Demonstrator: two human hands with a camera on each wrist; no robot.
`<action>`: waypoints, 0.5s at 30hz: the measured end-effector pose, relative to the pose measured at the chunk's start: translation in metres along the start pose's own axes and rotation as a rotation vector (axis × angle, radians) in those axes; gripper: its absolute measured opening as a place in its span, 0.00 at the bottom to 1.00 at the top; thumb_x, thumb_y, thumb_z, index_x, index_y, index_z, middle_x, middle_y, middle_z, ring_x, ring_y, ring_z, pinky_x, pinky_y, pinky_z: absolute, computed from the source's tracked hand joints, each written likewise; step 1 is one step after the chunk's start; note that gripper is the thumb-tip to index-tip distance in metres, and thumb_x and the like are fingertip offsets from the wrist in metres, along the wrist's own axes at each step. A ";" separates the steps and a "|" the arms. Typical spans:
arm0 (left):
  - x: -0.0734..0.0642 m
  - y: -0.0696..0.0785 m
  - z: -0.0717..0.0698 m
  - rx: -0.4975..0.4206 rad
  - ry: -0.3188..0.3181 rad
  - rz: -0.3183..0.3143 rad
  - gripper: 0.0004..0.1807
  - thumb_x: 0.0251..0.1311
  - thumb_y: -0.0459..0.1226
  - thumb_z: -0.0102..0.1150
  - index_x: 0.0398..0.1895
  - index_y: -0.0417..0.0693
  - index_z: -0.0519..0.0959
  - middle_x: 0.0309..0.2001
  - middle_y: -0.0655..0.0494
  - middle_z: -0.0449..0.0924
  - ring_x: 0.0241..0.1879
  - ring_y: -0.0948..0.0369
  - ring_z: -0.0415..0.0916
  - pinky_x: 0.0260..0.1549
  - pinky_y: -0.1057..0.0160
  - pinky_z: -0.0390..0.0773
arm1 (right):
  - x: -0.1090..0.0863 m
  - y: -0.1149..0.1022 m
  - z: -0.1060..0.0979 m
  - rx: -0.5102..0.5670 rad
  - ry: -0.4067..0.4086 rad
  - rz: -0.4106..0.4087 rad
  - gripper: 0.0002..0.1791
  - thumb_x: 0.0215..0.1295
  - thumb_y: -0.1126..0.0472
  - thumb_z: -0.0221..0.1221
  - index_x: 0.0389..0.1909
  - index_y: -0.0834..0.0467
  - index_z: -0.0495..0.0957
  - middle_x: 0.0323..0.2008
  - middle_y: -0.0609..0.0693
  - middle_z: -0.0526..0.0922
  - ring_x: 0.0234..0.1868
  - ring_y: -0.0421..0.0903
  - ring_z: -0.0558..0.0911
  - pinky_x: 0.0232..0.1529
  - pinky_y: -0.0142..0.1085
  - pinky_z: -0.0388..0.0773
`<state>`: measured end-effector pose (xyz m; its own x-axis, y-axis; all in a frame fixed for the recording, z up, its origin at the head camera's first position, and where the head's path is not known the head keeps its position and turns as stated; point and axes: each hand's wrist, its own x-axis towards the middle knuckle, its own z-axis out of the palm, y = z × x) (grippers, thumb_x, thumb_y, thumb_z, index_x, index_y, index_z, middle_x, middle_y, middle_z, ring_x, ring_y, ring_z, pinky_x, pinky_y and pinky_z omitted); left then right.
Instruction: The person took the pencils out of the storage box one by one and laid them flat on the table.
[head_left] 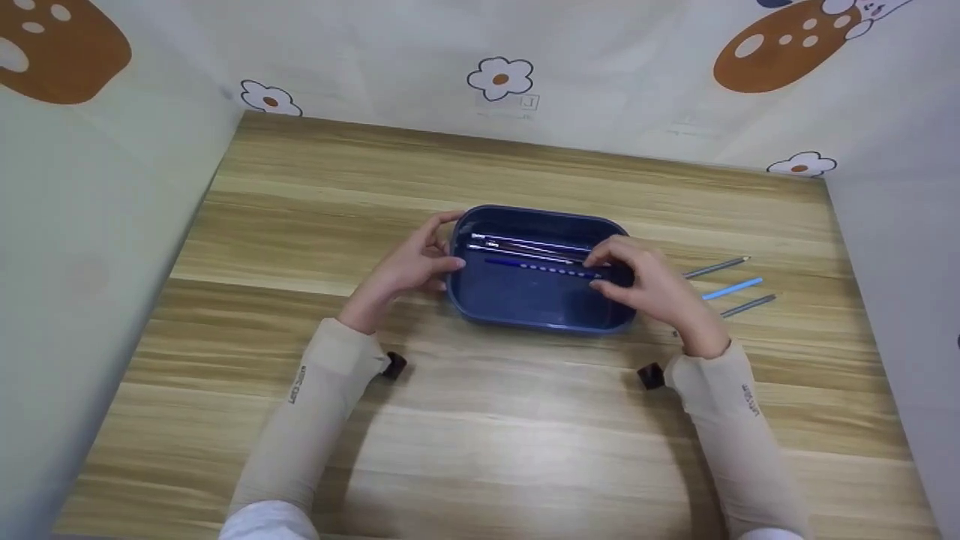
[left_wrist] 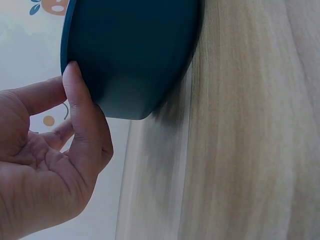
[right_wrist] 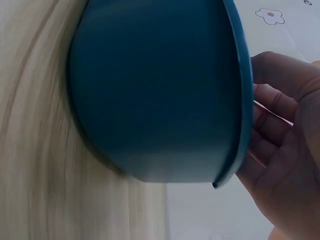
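A dark blue plastic bin (head_left: 525, 311) with rounded corners lies in the middle of the table. My left hand (head_left: 420, 259) grips its left end, the thumb over the rim and fingers outside; the left wrist view shows this hand (left_wrist: 55, 150) at the rim. Inside the bin are several slim pencils (head_left: 517, 244), some with silvery ends. Nearest the front among them is a dark blue pencil with pale spots (head_left: 540, 266). My right hand (head_left: 652, 281) reaches over the right rim, thumb and forefinger parted around the spotted pencil's right end.
Right of the bin, partly behind my right hand, lie a dark pencil (head_left: 720, 267), a light blue one (head_left: 735, 288) and a greyish one (head_left: 750, 304). The wood-grain table (head_left: 510, 420) meets a patterned white sheet (head_left: 390, 67) at the back, with pale walls at both sides.
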<state>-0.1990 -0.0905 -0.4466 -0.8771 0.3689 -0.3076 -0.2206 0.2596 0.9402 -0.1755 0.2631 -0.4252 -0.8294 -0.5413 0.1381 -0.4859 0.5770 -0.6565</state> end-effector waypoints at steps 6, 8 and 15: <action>0.000 0.001 0.000 0.012 0.003 0.002 0.40 0.63 0.27 0.61 0.75 0.59 0.59 0.37 0.55 0.66 0.32 0.64 0.74 0.24 0.69 0.83 | 0.012 -0.003 0.009 0.009 -0.008 -0.028 0.12 0.60 0.66 0.67 0.44 0.62 0.81 0.44 0.51 0.84 0.49 0.46 0.82 0.55 0.40 0.81; 0.000 0.000 0.000 0.013 0.003 0.003 0.40 0.63 0.27 0.61 0.75 0.59 0.58 0.37 0.55 0.66 0.32 0.64 0.74 0.24 0.68 0.83 | 0.016 -0.003 0.012 0.008 -0.005 -0.043 0.11 0.60 0.67 0.67 0.44 0.62 0.81 0.44 0.52 0.84 0.48 0.46 0.82 0.54 0.39 0.81; 0.001 0.000 -0.001 -0.021 -0.020 0.017 0.41 0.63 0.26 0.59 0.77 0.55 0.56 0.37 0.55 0.65 0.30 0.66 0.73 0.21 0.71 0.81 | 0.026 -0.005 0.024 0.004 0.004 -0.040 0.11 0.59 0.68 0.67 0.43 0.63 0.82 0.43 0.52 0.84 0.48 0.48 0.83 0.53 0.43 0.82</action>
<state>-0.1998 -0.0910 -0.4470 -0.8719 0.3914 -0.2942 -0.2145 0.2347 0.9481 -0.1876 0.2312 -0.4360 -0.8101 -0.5620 0.1672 -0.5180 0.5524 -0.6532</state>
